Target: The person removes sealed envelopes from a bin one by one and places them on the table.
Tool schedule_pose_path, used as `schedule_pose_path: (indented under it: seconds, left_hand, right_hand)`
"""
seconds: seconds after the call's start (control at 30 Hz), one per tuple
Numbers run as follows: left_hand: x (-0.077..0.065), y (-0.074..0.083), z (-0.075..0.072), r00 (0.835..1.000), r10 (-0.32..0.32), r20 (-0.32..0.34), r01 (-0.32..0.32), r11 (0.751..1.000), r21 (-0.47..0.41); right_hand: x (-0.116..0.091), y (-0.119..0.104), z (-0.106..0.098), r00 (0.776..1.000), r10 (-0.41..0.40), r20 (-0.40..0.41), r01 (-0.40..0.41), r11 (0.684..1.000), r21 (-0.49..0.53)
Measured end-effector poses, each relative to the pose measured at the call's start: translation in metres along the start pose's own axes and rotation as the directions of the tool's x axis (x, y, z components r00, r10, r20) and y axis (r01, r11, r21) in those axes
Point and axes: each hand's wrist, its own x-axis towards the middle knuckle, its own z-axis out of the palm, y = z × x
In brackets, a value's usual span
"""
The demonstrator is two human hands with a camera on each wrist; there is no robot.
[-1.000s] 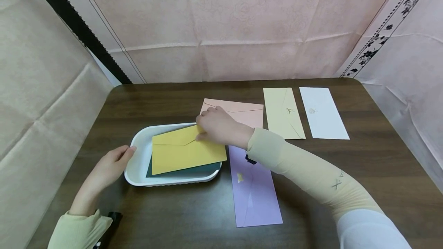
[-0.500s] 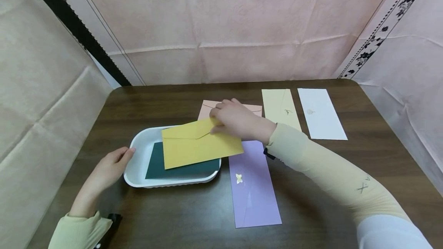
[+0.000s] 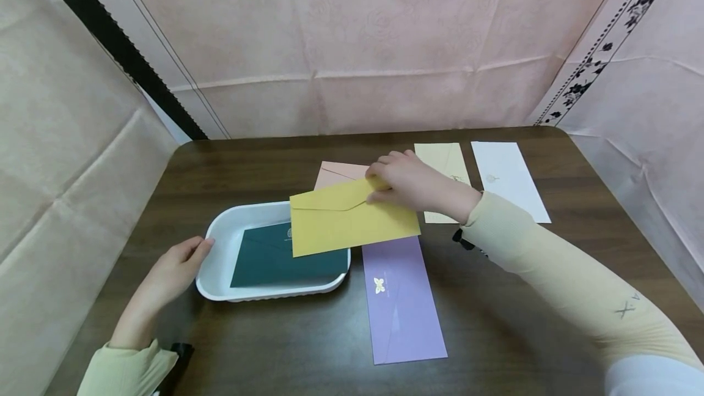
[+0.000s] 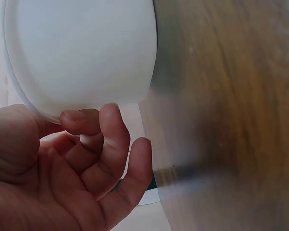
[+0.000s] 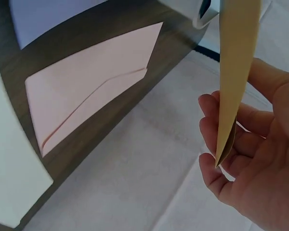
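Observation:
A yellow envelope (image 3: 346, 222) is pinched along its upper edge by my right hand (image 3: 412, 182); in the right wrist view the envelope (image 5: 236, 62) is seen edge-on between thumb and fingers. It hangs over the right part of a white tray (image 3: 220, 261), in which a dark green envelope (image 3: 264, 264) lies partly covered. My left hand (image 3: 175, 271) grips the tray's left rim between thumb and forefinger, and the left wrist view shows the thumb over the rim of the tray (image 4: 82, 48) with the other fingers curled below.
Behind the yellow envelope lies a pink envelope (image 3: 332, 174), partly hidden. A purple envelope (image 3: 404, 316) with a gold butterfly lies right of the tray. Further right are a cream envelope (image 3: 440, 154) and a white envelope (image 3: 508, 176) on the wooden table (image 3: 275, 347).
My right hand has moved right and slightly up with the yellow envelope, uncovering more of the dark green envelope in the tray. The left hand has stayed on the tray's rim.

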Motion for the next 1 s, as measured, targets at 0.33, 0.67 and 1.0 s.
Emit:
schedule_pose_path:
  seconds: [0.33, 0.67, 1.0]
  left_hand:
    - [0.0, 0.001, 0.0, 1.0, -0.007, 0.007, 0.007, 1.0, -0.002]
    - [0.0, 0.001, 0.002, 1.0, -0.014, 0.019, 0.015, 1.0, -0.023]
    - [-0.001, 0.002, 0.002, 1.0, -0.027, 0.015, 0.027, 0.999, -0.021]
  right_hand:
    - [-0.021, 0.019, -0.006, 0.999, -0.043, 0.002, 0.043, 0.999, -0.008]
    - [-0.049, 0.041, -0.001, 0.998, -0.062, 0.018, 0.061, 0.995, 0.073]
    - [-0.089, 0.066, 0.006, 0.998, 0.026, 0.055, -0.033, 0.99, 0.14]
